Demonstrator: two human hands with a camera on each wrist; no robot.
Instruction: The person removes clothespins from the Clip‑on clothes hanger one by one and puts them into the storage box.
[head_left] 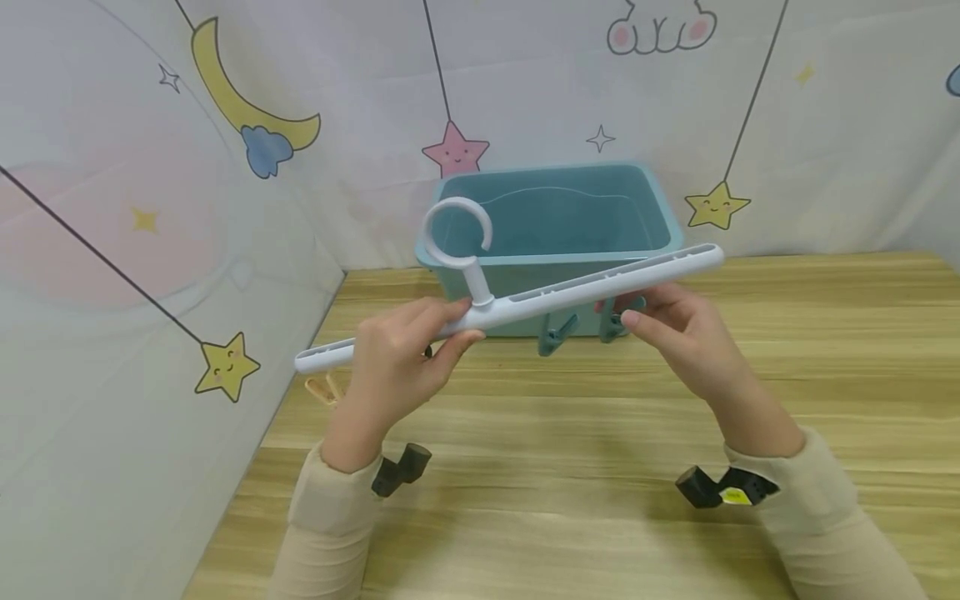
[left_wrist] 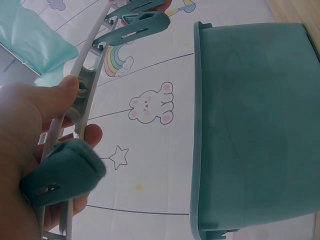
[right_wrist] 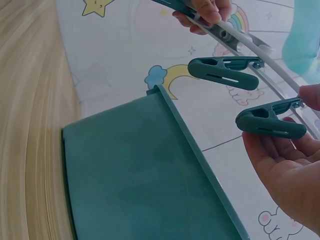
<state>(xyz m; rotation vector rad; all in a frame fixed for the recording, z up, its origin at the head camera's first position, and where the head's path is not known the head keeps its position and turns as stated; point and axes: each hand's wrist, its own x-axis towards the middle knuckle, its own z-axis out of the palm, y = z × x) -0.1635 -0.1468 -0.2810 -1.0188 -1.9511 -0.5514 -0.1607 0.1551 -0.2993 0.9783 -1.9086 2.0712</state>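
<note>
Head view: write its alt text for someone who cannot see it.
A person's left hand grips a white plastic hanger beside its round hook, while the right hand holds a teal plastic clip hanging beneath the hanger. Behind them, an open, rectangular teal plastic bin stands on a wood-grain table.

Behind the hanger (head_left: 497, 314), with clips (head_left: 552, 340) beneath it, the bin (head_left: 540, 275) stands on the table (head_left: 562, 467).
</note>
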